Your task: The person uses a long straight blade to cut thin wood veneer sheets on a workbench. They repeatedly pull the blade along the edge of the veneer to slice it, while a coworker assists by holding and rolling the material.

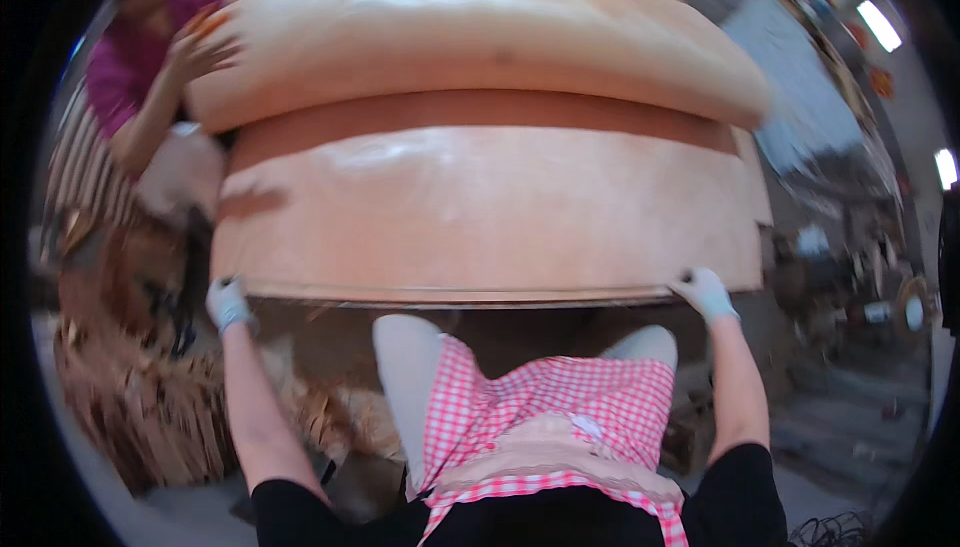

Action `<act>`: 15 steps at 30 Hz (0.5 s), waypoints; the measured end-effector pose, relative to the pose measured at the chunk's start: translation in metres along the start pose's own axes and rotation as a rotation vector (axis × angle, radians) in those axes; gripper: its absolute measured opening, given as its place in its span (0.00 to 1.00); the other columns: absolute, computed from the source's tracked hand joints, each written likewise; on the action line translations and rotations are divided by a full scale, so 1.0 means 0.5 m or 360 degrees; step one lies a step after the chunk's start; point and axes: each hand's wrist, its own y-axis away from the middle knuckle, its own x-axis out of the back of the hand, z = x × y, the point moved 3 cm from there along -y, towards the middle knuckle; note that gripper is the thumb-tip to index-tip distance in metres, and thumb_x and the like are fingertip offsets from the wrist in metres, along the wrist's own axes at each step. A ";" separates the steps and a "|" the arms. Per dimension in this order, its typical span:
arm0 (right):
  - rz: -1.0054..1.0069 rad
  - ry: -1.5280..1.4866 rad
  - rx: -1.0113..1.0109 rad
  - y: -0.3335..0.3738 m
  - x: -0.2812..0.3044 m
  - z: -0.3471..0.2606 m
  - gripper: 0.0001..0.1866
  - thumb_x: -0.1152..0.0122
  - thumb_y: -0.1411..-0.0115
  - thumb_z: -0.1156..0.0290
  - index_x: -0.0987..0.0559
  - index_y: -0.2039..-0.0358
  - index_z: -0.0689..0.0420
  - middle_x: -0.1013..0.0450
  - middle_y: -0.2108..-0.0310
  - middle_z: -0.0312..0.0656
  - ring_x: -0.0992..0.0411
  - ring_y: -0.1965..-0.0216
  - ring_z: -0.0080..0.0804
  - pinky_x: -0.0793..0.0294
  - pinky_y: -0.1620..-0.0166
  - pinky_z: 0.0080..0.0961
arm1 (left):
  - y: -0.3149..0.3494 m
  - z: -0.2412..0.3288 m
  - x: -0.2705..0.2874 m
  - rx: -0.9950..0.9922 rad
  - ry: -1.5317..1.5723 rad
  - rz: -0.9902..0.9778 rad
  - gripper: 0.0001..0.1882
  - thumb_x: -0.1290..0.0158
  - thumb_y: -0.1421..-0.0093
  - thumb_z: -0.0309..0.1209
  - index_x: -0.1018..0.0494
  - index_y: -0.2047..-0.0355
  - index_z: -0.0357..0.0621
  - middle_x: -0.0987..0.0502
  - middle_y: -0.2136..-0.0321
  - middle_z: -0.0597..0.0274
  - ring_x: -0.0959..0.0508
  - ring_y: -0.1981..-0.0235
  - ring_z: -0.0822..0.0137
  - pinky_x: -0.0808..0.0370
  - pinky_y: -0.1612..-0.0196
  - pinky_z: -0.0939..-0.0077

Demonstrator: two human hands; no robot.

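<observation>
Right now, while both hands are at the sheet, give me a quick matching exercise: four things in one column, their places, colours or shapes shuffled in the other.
Things:
1. Left hand
2. Apron
3. Right hand
4. Curved sheet

Descriptions:
A. By the right end of the near edge of the flat sheet
B. Bowed, toward the far side of the flat sheet
C. Pink-and-white checks
D. By the left end of the flat sheet's near edge

Right pairs: 1-D, 2-C, 3-A, 4-B
</observation>
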 end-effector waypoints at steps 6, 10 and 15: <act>-0.0205 -0.0055 -0.0090 -0.017 -0.016 -0.017 0.23 0.31 0.48 0.49 0.15 0.66 0.58 0.19 0.64 0.56 0.21 0.58 0.53 0.23 0.51 0.45 | 0.284 0.208 -0.209 -0.0943 -0.0962 0.0371 0.31 0.40 0.44 0.36 0.30 0.42 0.34 0.23 0.53 0.41 0.22 0.52 0.45 0.25 0.46 0.54; -0.0207 -0.0123 -0.0068 -0.009 -0.015 -0.019 0.23 0.33 0.47 0.48 0.15 0.65 0.58 0.20 0.62 0.56 0.21 0.57 0.53 0.23 0.51 0.45 | 0.800 0.429 -0.514 -0.1746 -0.1032 -0.0899 0.32 0.42 0.45 0.37 0.30 0.44 0.28 0.35 0.36 0.31 0.39 0.33 0.34 0.49 0.27 0.45; -0.0209 -0.0239 -0.0054 0.010 -0.019 -0.015 0.20 0.38 0.43 0.51 0.15 0.61 0.55 0.20 0.59 0.54 0.21 0.55 0.53 0.23 0.49 0.45 | 1.076 0.487 -0.682 -0.1849 -0.0979 -0.1235 0.51 0.42 0.42 0.51 0.49 0.29 0.30 0.46 0.29 0.35 0.50 0.26 0.41 0.57 0.26 0.47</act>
